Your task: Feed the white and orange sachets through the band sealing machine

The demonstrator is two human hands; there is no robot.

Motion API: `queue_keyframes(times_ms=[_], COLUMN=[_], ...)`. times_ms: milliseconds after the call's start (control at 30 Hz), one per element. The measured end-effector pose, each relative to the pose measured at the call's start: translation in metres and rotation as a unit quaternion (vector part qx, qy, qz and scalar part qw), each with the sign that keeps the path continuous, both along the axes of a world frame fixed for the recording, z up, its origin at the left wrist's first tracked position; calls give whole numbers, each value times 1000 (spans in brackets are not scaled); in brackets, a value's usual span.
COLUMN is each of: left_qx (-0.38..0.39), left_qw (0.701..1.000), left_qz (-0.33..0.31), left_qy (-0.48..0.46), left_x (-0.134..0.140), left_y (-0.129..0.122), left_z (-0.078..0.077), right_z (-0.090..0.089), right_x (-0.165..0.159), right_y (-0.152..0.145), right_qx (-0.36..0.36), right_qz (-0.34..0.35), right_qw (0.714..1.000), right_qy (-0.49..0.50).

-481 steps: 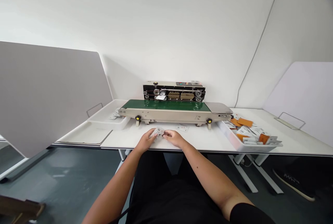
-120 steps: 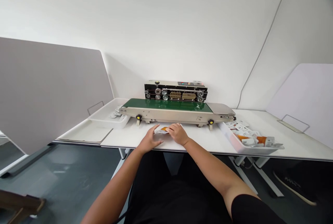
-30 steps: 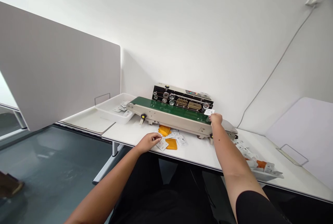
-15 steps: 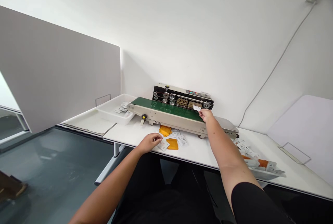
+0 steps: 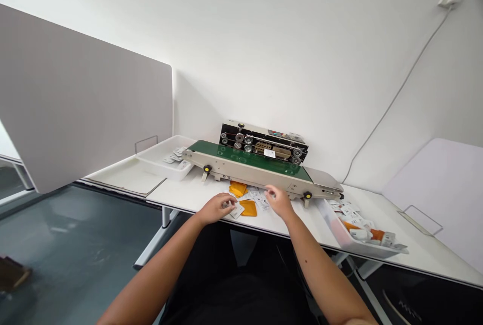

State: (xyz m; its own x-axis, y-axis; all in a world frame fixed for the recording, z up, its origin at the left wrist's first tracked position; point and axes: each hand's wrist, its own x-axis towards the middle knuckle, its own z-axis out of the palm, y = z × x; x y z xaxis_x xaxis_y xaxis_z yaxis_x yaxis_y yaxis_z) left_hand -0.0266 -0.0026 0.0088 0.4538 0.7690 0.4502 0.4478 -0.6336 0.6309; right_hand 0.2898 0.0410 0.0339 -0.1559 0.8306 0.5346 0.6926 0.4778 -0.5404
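Note:
My left hand is low at the table's front edge, fingers closed on the edge of a small white packet. Beside that packet lie an orange packet, another orange pile and several printed white packets. Above their right side is my right hand, fingers loosely bent and apart, with nothing visible in them. Behind, a band sealing machine has a green conveyor belt. One white packet stands by its rollers, away from both hands.
A white bin with several packets stands at the belt's left end. On the right is a clear bin full of white and orange packets. Grey partitions flank the table. A cable runs down the wall.
My right hand has let go of the white packet at the machine and drawn back toward the packets in front. That packet has moved left along the rollers. My left hand has hardly moved.

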Motion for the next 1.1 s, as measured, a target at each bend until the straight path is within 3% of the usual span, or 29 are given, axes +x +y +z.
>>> queue_keyframes(times_ms=[100, 200, 500, 667, 800, 933, 1000, 1100], left_qx=[88, 108, 151, 155, 145, 139, 137, 133], left_qw=[987, 966, 955, 951, 955, 960, 962, 963], left_qz=[-88, -130, -59, -46, -42, -36, -36, -37], left_qy=[101, 198, 248, 263, 254, 240, 234, 229], left_x=[4, 8, 14, 14, 14, 14, 13, 13], left_y=[-7, -7, 3, 3, 4, 6, 6, 6], left_z=[3, 0, -10, -8, -8, -10, -11, -11], right_z=[-35, -53, -45, -44, -47, -59, -65, -68], right_x=[0, 2, 9, 17, 20, 28, 33, 37], right_y=[-13, -15, -31, -44, -49, -46, -44, -40], right_qx=[-13, -81, -161, -116, -77, -78, -88, -109], right_qz=[34, 51, 96, 166, 216, 54, -8, -10], right_qw=[995, 983, 963, 965, 972, 981, 954, 898], right_qy=[-96, -154, -195, -169, -54, 170, 288, 426])
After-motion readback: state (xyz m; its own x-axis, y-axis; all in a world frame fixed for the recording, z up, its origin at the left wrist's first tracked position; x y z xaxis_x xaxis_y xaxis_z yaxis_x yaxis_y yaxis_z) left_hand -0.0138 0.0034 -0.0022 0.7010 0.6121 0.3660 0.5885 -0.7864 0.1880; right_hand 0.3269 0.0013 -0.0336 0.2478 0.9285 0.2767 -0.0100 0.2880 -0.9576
